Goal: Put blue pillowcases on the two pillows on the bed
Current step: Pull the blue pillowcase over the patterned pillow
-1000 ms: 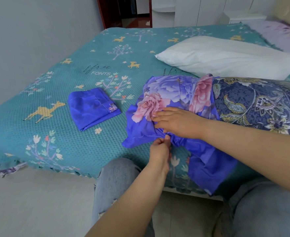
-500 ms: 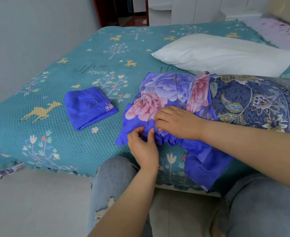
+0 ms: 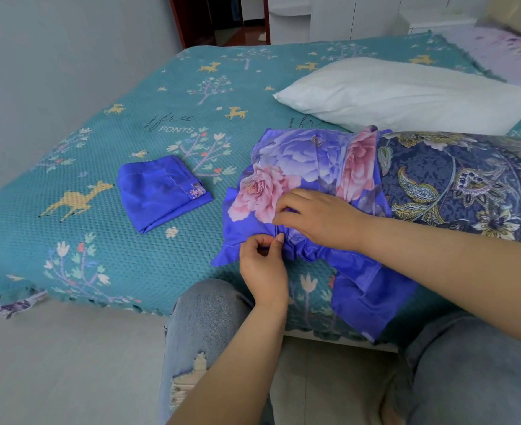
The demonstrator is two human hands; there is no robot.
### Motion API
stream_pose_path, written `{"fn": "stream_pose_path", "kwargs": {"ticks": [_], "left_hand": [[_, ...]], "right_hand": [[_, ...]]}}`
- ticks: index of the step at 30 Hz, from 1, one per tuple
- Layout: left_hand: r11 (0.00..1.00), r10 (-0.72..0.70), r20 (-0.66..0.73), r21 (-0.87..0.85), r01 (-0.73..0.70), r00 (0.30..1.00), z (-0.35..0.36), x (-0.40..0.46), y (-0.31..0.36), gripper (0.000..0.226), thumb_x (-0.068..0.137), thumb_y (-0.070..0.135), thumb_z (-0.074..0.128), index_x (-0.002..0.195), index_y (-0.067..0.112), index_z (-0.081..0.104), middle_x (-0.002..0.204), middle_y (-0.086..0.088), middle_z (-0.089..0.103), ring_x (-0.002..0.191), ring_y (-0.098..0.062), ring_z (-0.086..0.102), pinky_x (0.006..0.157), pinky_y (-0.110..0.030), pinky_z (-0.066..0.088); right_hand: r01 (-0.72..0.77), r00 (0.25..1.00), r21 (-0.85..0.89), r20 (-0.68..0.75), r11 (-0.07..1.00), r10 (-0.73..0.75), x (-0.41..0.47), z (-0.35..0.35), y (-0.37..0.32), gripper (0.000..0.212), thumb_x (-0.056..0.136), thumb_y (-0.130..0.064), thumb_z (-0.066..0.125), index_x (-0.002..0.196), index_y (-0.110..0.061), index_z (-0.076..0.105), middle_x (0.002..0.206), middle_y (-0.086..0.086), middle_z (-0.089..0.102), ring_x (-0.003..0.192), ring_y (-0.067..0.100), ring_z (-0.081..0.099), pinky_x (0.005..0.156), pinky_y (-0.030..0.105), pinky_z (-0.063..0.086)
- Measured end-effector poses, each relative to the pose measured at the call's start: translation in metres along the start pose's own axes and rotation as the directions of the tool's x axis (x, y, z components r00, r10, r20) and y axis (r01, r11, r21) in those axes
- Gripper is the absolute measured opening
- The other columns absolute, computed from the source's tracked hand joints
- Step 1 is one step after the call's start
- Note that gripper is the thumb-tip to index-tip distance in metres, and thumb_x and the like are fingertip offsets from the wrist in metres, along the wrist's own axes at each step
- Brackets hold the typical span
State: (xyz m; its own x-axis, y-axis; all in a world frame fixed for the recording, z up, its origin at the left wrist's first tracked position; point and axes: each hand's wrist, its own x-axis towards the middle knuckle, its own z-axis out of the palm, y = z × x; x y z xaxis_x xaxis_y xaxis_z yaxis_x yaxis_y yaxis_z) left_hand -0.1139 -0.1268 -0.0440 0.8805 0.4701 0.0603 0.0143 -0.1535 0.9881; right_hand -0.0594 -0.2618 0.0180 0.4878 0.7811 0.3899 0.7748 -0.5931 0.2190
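A blue pillowcase with pink and purple roses point(image 3: 299, 167) lies bunched over the left end of a dark blue paisley pillow point(image 3: 468, 182) near the bed's front edge. My left hand point(image 3: 264, 265) pinches the gathered blue hem of that pillowcase. My right hand point(image 3: 320, 217) lies on top of the fabric, its fingers curled into the folds just above the left hand. A second blue pillowcase point(image 3: 158, 191) sits folded on the bedspread to the left. A bare white pillow point(image 3: 406, 93) lies further back.
The bed point(image 3: 130, 96) has a teal cover with deer and trees. A grey wall stands on the left, a doorway and white cabinets behind. My knees in jeans point(image 3: 204, 320) press near the bed's front edge. A lilac quilt point(image 3: 511, 47) lies at the far right.
My left hand moved left along the hem, then came back up beside the right hand. The pillowcase edge is gathered more tightly. The right hand barely shifted.
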Motion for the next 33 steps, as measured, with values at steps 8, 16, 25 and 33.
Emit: {"fn": "stream_pose_path", "kwargs": {"ticks": [8,16,25,33], "left_hand": [[0.988,0.136,0.070,0.066,-0.141,0.988,0.005,-0.020,0.009,0.020,0.082,0.024,0.070,0.069,0.027,0.055,0.076,0.003,0.057,0.069,-0.008,0.051,0.066,-0.024,0.044],[0.919,0.347,-0.123,0.241,-0.311,0.930,-0.029,0.018,0.019,0.026,0.089,0.031,0.061,0.109,0.014,0.060,0.108,-0.006,0.055,0.097,-0.022,0.049,0.088,-0.025,0.033],[0.600,0.353,0.284,0.663,-0.449,0.891,-0.004,0.072,0.062,0.045,0.087,0.053,0.051,0.121,0.024,0.058,0.117,-0.007,0.057,0.109,-0.033,0.050,0.088,-0.039,0.039],[0.647,0.553,0.221,0.493,-0.581,0.804,0.005,0.063,0.087,0.022,0.083,0.020,0.053,0.072,0.010,0.068,0.081,-0.012,0.062,0.077,-0.033,0.058,0.064,-0.033,0.039]], "right_hand": [[0.212,0.951,-0.170,-0.191,0.962,-0.243,-0.007,0.002,0.009,0.015,0.086,-0.004,0.058,0.085,-0.014,0.068,0.095,0.006,0.066,0.095,0.026,0.056,0.079,0.036,0.046],[0.026,0.999,-0.159,-0.041,0.987,-0.033,-0.007,-0.018,0.022,0.016,0.072,-0.009,0.078,0.075,-0.009,0.062,0.068,0.006,0.058,0.063,0.025,0.057,0.058,0.030,0.046],[-0.577,0.816,0.205,0.181,0.791,0.549,0.016,-0.045,0.012,0.031,0.092,-0.033,0.052,0.122,-0.026,0.050,0.119,-0.002,0.052,0.103,0.023,0.056,0.081,0.036,0.047],[-0.889,0.366,-0.092,0.447,0.449,0.816,-0.018,-0.053,0.095,0.097,0.075,-0.084,0.018,0.149,-0.021,0.017,0.156,0.011,0.018,0.139,0.034,0.026,0.112,0.049,0.025]]}}
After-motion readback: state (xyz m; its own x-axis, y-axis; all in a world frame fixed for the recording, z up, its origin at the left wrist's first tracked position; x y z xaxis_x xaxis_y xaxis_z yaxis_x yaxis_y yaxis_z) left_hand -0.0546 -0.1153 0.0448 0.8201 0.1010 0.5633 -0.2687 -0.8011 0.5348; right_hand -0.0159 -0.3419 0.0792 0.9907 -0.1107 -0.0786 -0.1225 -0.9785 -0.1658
